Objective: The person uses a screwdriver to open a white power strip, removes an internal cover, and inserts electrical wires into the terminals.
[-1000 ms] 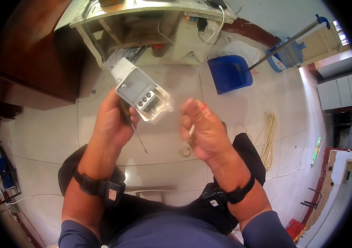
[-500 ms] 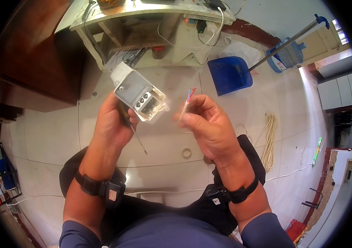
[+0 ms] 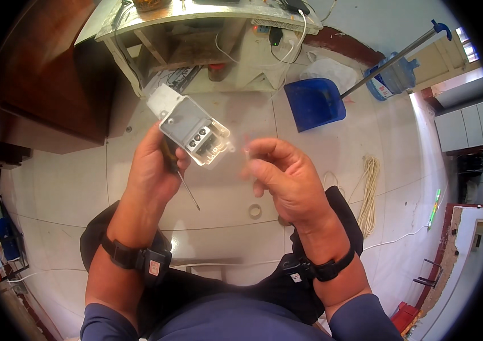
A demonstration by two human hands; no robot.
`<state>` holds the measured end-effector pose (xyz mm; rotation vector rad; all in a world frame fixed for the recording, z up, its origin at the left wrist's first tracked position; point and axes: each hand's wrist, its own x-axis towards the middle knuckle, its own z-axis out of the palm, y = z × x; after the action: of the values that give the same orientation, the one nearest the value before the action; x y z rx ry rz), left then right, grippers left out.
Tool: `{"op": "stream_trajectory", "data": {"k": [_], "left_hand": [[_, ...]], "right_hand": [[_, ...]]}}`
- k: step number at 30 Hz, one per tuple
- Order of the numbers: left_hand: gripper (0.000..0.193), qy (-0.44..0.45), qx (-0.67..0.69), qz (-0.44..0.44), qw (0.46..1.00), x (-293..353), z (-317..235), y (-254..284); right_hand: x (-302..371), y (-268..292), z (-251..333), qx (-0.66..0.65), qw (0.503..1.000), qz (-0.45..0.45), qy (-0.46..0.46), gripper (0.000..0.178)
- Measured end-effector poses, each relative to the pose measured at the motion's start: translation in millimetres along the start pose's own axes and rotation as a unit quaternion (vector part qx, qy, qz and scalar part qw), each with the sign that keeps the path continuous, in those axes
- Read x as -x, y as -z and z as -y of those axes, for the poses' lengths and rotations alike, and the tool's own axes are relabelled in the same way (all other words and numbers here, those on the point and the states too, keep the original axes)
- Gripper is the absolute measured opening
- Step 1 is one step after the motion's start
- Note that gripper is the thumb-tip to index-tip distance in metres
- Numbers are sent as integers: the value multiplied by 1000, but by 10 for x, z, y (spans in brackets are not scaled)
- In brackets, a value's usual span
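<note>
My left hand point(image 3: 156, 162) is closed around a white electrical box point(image 3: 184, 125), its open face toward me, with a grey inner panel, a row of three round screw terminals and metal contacts at one end. The same hand also holds a screwdriver point(image 3: 189, 190), its thin shaft pointing down below the box and its dark handle mostly hidden by the fingers. Just right of the box, my right hand point(image 3: 289, 179) pinches a thin white cable point(image 3: 247, 152) between thumb and fingers. Motion smears the cable and its reddish end, which stays apart from the box.
On the tiled floor lie a roll of tape point(image 3: 255, 211) and a coil of cream cable point(image 3: 369, 193). A blue long-handled dustpan point(image 3: 315, 105) and a water bottle point(image 3: 392, 79) stand far right. A pale desk point(image 3: 196, 23) is ahead, a brown cabinet point(image 3: 42, 85) left.
The cable in my right hand has shifted slightly left toward the box and become blurred; its red and blue wires were clear before. The box has moved slightly right.
</note>
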<state>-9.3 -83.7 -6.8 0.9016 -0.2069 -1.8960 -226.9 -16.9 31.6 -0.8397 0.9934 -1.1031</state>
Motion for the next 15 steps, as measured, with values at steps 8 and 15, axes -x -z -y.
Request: {"op": "stream_trajectory", "data": {"k": [8,15], "left_hand": [[21,-29,-19,13,999,-50,38,69],[21,-58,-39,3,998,-17,74,17]], "right_hand": [[44,-68,49,6,1000,14,-8,16],[50,-198,-90,80,995,-41,48,15]]}}
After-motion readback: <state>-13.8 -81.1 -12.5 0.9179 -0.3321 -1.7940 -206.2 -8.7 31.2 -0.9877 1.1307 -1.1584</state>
